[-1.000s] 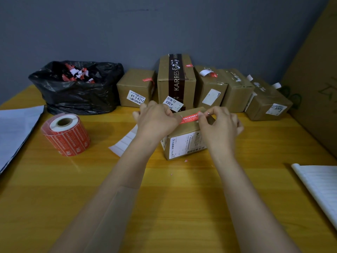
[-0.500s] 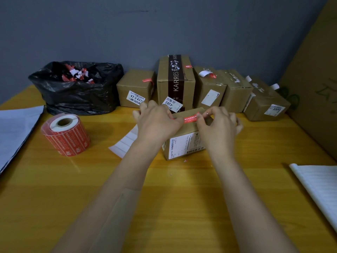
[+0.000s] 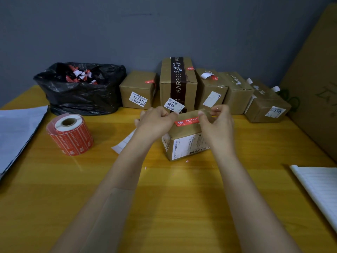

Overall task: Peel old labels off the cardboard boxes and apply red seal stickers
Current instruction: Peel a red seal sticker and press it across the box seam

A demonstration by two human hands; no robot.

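A small cardboard box (image 3: pixel 184 143) with a white shipping label on its front stands on the wooden table (image 3: pixel 164 207) in the middle. A red seal sticker (image 3: pixel 186 121) stretches over its top edge. My left hand (image 3: pixel 155 121) pinches the sticker's left end with curled fingers. My right hand (image 3: pixel 217 121) pinches its right end. Whether the sticker lies flat on the box I cannot tell. A roll of red seal stickers (image 3: pixel 70 134) stands at the left.
Several cardboard boxes line the wall, among them a tall taped box (image 3: pixel 177 83) and a small labelled box (image 3: pixel 137 90). A black rubbish bag (image 3: pixel 80 88) holds label scraps. White backing paper (image 3: pixel 124 143) lies left of the box. Paper sheets (image 3: pixel 319 187) lie at the right.
Both hands have shifted slightly apart along the sticker, so more of the red strip shows between them. The box has stayed in place.
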